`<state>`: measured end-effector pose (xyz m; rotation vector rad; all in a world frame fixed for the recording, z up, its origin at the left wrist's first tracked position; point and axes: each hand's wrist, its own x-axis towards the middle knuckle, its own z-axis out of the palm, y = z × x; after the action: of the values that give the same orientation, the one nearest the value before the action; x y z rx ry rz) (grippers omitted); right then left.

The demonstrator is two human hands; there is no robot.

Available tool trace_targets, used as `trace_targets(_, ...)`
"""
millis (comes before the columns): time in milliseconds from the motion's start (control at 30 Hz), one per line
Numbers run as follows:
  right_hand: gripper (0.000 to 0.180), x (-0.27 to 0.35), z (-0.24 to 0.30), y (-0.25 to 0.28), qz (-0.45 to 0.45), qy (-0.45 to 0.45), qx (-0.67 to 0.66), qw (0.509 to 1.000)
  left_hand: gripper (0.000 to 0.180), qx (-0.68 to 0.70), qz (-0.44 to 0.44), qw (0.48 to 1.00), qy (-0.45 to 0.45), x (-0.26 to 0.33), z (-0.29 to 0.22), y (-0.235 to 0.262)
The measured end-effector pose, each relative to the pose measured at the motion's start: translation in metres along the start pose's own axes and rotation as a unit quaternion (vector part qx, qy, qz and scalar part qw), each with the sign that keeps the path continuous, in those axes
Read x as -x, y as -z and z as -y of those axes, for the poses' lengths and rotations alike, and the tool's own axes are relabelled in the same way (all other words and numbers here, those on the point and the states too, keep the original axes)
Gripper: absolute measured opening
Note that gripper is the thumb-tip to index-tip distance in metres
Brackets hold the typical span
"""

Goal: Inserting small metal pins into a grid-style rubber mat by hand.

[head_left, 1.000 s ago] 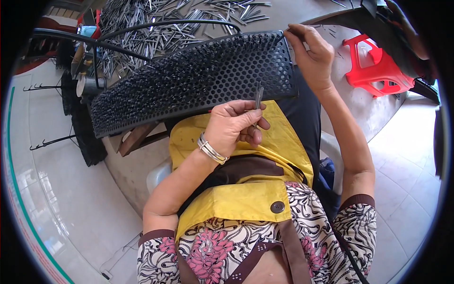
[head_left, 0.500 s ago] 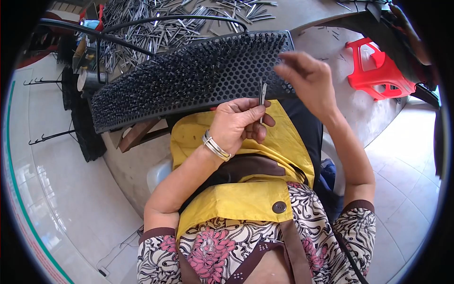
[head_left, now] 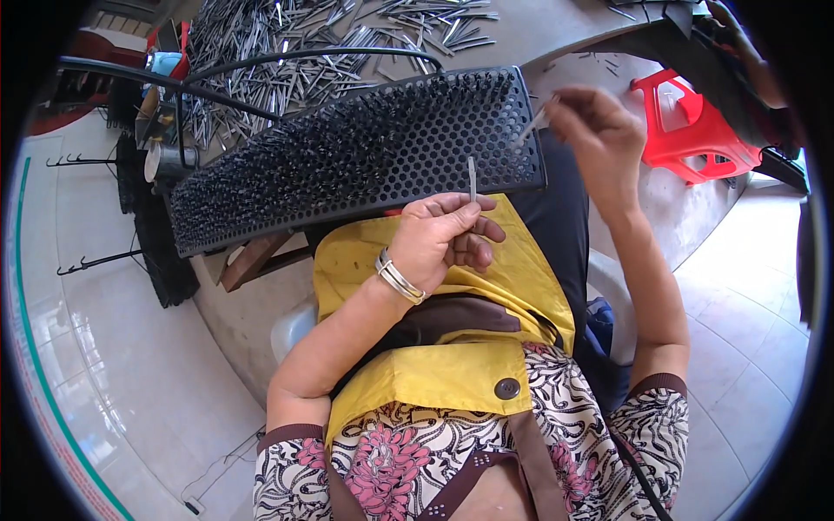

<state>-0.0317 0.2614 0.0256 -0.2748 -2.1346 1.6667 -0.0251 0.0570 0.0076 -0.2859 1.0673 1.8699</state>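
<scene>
A long black perforated rack [head_left: 486, 143] lies across my lap, slightly tilted. Dark thin pieces stand packed in its left and middle holes, while many holes toward the right show bare. Just in front of its near edge, my left hand [head_left: 447, 230] pinches a thin metal strip [head_left: 473, 178] upright between thumb and forefinger, its other fingers curled. Beyond the rack's right end, my right hand [head_left: 599, 135] is raised with another slim metal strip [head_left: 531, 128] in its fingertips. That strip slants down-left over the bare holes, slightly blurred.
Loose metal strips [head_left: 347, 52] cover the table behind the rack. A metal cup [head_left: 165, 162] stands at the rack's left end, near black hooked stands [head_left: 143, 208]. At right is a red plastic stool [head_left: 699, 143]. Black cables [head_left: 295, 55] arch over the rack.
My right hand has moved slightly right, and a metal strip now shows in its fingers. In my left hand, one strip shows where two appeared side by side. The rack looks slightly shifted.
</scene>
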Motion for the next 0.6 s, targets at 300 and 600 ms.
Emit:
trace_targets(300, 0.011, -0.041, -0.035, -0.003, -0.061, 0.272, 0.158, 0.947, 0.019, 0.014, -0.003, 1.0, -0.007, -0.002, 0.001, 0.001)
trace_targets(600, 0.012, -0.042, -0.048, -0.011, 0.069, 0.375, 0.291, 0.878, 0.018, 0.006, -0.018, 1.0, -0.014, -0.001, 0.001, 0.003)
